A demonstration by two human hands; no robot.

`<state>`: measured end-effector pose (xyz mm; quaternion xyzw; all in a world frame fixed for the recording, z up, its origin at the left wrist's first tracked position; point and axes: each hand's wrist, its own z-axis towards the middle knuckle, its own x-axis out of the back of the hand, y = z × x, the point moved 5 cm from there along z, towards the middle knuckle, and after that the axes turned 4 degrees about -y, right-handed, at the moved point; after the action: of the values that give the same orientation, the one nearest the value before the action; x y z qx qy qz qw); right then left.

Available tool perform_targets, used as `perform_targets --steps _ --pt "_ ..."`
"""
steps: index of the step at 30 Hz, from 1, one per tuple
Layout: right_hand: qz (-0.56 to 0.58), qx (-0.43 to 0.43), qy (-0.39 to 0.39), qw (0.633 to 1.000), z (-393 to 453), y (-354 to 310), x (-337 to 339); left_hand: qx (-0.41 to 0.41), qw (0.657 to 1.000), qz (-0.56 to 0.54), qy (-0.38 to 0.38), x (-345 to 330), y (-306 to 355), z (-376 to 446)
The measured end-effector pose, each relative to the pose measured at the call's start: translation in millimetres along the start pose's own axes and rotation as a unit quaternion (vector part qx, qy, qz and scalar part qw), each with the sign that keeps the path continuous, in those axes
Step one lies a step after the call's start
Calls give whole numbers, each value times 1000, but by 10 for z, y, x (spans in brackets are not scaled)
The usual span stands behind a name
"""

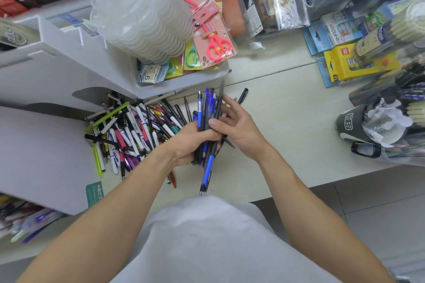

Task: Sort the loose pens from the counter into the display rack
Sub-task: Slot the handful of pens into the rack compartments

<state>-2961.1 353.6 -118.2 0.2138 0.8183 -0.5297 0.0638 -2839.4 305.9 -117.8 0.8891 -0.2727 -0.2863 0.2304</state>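
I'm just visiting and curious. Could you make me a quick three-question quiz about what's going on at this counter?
1. True or false: the left hand grips a bundle of blue and black pens.
2. The heap of loose mixed-colour pens lies where? A) left of the hands B) right of them
3. What colour are the scissors in the pink card packet?

Key: 1 true; 2 A; 3 pink-red.

top: plain white shirt | sleeves: short, forearms bare | wrists and fingers: no watch, no rings
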Motion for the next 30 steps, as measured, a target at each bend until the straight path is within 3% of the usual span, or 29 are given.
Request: perform_targets --steps 3,9,14,17,20,25,30 --pt "47 -4 -8 999 -10 7 -25 24 999 9 -34 -62 -213 -98" --pt "-59 13 -4 998 -26 182 -161 37 996 -57 -55 11 -517 -297" --pt "-16 -8 -1 1000 -86 284 -390 57 995 -57 -66 60 -675 -462" --pt "11 -2 64 998 -80 330 -455 73 991 -46 -106 23 -703 -538" --pt "-22 17 129 991 -95 341 -484 63 992 -52 -96 17 -731 -557" --pt "-38 22 85 995 -130 397 -558 10 996 -83 24 32 -794 -503" --pt "-165 57 52 983 -183 400 -543 18 999 -26 -41 -1 -727 -574"
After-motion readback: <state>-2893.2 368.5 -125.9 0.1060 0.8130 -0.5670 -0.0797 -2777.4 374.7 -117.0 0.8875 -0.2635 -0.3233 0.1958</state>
